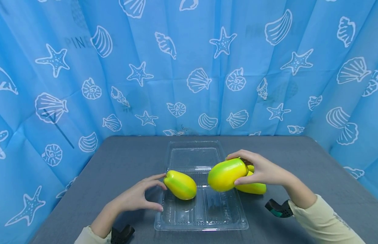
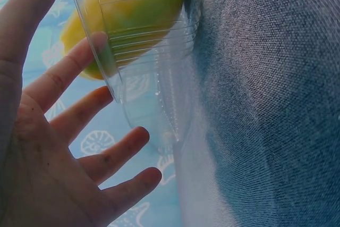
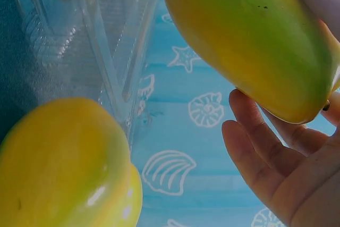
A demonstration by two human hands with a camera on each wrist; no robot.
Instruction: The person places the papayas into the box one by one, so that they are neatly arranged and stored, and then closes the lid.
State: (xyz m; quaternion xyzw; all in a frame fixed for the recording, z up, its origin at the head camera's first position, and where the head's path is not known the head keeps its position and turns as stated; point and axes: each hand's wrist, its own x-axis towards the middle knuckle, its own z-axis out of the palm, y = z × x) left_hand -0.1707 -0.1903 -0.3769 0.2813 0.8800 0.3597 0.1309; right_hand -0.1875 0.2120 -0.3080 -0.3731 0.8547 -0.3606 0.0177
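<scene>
A yellow-green papaya point(image 1: 182, 186) lies in the left part of a clear plastic container point(image 1: 201, 226). My left hand point(image 1: 135, 197) is beside it with spread fingers and thumb at the container's left edge. The left wrist view shows fingers point(image 2: 64, 78) along the clear wall, with the papaya point(image 2: 141, 11) seen through it; whether they touch the fruit I cannot tell. My right hand point(image 1: 265, 169) grips a second papaya point(image 1: 225, 175) by its right end, above the container's right side. The right wrist view shows this papaya point(image 3: 255, 41) between thumb and fingers.
More papayas point(image 1: 253, 188) lie on the grey table point(image 1: 128, 159) against the container's right side, partly hidden by my right hand. The container's open lid point(image 1: 193, 157) lies flat toward the back. A blue curtain point(image 1: 176, 67) with white shells hangs behind the table.
</scene>
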